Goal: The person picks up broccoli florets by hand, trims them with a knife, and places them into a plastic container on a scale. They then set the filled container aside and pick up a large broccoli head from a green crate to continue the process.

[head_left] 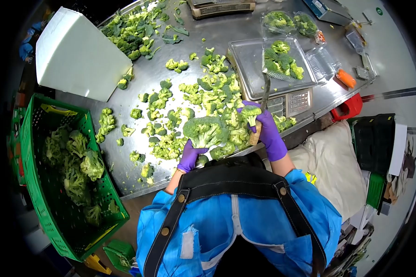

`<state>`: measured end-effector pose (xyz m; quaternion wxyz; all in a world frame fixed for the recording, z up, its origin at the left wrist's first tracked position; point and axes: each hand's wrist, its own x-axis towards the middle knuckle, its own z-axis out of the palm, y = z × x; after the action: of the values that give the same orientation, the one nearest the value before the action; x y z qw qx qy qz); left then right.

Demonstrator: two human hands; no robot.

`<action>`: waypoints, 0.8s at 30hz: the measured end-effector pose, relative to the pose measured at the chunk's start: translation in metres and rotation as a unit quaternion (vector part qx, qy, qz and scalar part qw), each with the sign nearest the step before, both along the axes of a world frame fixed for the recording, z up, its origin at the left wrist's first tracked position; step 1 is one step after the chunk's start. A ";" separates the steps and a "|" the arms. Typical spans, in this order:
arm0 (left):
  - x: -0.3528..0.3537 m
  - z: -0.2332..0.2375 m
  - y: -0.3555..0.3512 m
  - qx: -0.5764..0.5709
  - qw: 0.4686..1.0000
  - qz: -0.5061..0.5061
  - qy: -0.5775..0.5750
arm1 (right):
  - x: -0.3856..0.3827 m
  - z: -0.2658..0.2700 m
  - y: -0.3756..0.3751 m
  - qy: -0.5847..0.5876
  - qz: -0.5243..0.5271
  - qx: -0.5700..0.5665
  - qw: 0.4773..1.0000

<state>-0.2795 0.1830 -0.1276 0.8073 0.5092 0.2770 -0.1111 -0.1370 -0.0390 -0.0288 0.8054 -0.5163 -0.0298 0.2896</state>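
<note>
My left hand (190, 157), in a purple glove, is closed on a large broccoli head (205, 131) near the table's front edge. In my right hand (269, 131), gloved the same way, is a knife (266, 92) with a wooden handle, its dark blade pointing away from me. A cut broccoli floret (251, 113) rests against that hand's fingers and partly hides the grip. Loose broccoli florets (208, 99) lie spread over the metal table around and beyond both hands.
A scale (300, 102) carries a tray and a clear plastic box (286, 48) of florets. Two more filled boxes stand behind. At left are a white bin (81, 55) and a green crate (37, 184) holding broccoli heads. An orange object (346, 78) lies by the right edge.
</note>
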 end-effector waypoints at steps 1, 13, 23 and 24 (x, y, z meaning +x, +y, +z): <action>0.000 -0.002 0.000 0.000 1.000 -0.002 -0.003 | 0.003 0.002 0.000 -0.022 -0.034 -0.038 0.998; -0.002 -0.010 0.003 -0.004 1.000 -0.010 0.012 | 0.031 0.030 -0.010 -0.444 -0.167 -0.164 0.865; -0.003 -0.013 0.005 0.008 0.999 -0.030 0.013 | -0.029 0.060 0.014 -0.638 -0.137 -0.231 0.721; -0.002 -0.008 0.005 0.009 0.999 -0.031 0.019 | -0.029 0.065 0.015 -0.659 -0.133 -0.226 0.705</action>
<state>-0.2810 0.1878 -0.1354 0.7932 0.5227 0.2776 -0.1436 -0.1655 -0.0240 0.0360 0.4699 -0.7411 -0.4175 -0.2359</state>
